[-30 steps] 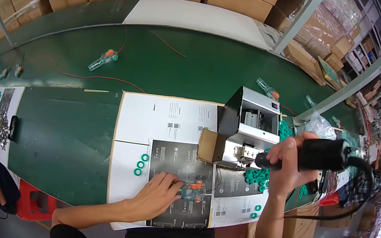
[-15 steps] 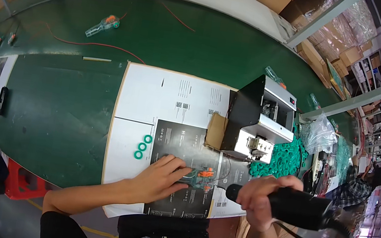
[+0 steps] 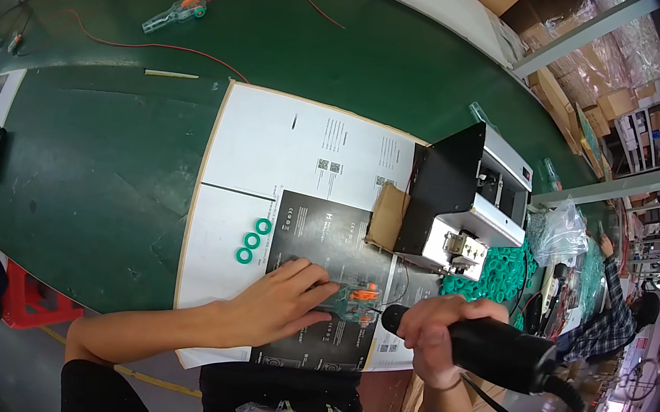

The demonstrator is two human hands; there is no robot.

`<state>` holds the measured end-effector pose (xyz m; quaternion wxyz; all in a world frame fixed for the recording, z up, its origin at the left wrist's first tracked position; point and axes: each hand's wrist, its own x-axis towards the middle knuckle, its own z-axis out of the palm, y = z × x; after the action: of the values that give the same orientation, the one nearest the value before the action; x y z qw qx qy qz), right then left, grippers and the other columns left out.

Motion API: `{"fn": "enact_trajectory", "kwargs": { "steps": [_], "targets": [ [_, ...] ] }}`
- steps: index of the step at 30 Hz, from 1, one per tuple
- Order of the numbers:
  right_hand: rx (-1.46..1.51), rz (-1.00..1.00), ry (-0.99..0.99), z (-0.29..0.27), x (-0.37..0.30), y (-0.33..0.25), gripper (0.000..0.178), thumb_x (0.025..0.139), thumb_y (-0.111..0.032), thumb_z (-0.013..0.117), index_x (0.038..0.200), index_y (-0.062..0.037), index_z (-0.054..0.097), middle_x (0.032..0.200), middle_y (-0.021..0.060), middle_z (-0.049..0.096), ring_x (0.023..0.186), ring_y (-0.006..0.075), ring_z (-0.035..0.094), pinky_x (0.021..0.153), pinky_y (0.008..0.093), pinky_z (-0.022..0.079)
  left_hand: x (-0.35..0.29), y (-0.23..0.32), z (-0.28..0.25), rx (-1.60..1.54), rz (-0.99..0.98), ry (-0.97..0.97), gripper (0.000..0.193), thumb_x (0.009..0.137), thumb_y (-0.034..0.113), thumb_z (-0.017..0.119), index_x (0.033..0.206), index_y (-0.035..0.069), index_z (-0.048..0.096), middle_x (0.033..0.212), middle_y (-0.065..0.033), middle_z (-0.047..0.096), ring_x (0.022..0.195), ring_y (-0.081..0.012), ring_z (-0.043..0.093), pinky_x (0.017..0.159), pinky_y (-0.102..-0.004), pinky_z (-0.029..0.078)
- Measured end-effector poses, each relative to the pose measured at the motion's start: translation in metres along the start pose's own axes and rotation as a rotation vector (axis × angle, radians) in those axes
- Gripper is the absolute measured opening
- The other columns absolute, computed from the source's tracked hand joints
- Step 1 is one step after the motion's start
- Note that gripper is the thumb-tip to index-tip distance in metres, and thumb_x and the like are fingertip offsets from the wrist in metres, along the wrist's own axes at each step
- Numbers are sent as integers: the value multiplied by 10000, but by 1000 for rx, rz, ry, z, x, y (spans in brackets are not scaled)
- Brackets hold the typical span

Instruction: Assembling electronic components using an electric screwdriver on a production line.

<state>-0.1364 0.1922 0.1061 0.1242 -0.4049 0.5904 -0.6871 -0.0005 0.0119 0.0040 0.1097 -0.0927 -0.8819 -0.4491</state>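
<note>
My left hand (image 3: 281, 301) pinches a clear plastic device (image 3: 360, 303) with orange and green parts between thumb and fingers, holding it down on the dark printed sheet (image 3: 317, 238). A black corded electric screwdriver (image 3: 504, 356) lies almost level in my right hand (image 3: 434, 337), my fingers wrapped round its front end. Its thin bit points left at the right end of the device; whether it touches a screw is too small to tell. Three green rings (image 3: 252, 240) form a slanting row on the white sheet beyond my left hand.
Beyond my right hand stands a black and silver machine (image 3: 455, 199), a cardboard piece (image 3: 387, 216) at its left side. Green rings (image 3: 499, 276) are heaped beside it, near a clear bag (image 3: 561, 232). Another clear device (image 3: 175, 14) lies far left. Co-workers sit at both sides.
The screwdriver has come left, its tip closer to the device. My left hand keeps its hold. The whole view has shifted slightly, and the co-worker at right now reaches an arm forward.
</note>
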Motion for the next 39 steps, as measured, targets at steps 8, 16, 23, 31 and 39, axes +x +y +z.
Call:
{"fn": "enact_trajectory", "kwargs": {
  "steps": [8,16,23,31,39],
  "targets": [
    [-237,-91,-168,11,5,-8,324,920,-5,654,1041,-118,375,633,66,597,480,197,595,491,348,544,-2,1,-3,-25,-24,25,434,889,186,746,1221,-46,587,1113,-140,530,1011,-314,526,885,-395,475],
    [-47,-17,-39,-8,-5,7,302,926,-9,638,1088,-112,404,618,44,558,471,184,568,460,335,510,5,0,-3,5,31,55,455,838,181,806,1195,-33,622,1079,-144,564,947,-321,551,815,-402,490],
    [-21,-193,355,-42,39,-27,331,940,-42,593,1239,-61,450,653,15,464,448,134,460,431,302,441,1,-1,-2,29,11,61,437,835,204,813,1165,-28,647,1064,-150,575,938,-321,557,804,-402,493],
    [-253,-147,498,-42,76,-22,396,901,8,584,1275,-19,458,696,12,450,442,115,427,429,296,432,0,1,-7,59,-22,74,459,830,219,818,1179,-26,648,1054,-147,588,930,-324,566,799,-397,497],
    [96,-81,98,0,14,-25,400,933,-30,657,1246,-123,424,671,12,547,440,133,491,397,299,454,-3,-2,-5,-8,4,41,433,883,171,754,1219,-59,605,1110,-152,555,995,-317,553,869,-403,496]
  ]
}}
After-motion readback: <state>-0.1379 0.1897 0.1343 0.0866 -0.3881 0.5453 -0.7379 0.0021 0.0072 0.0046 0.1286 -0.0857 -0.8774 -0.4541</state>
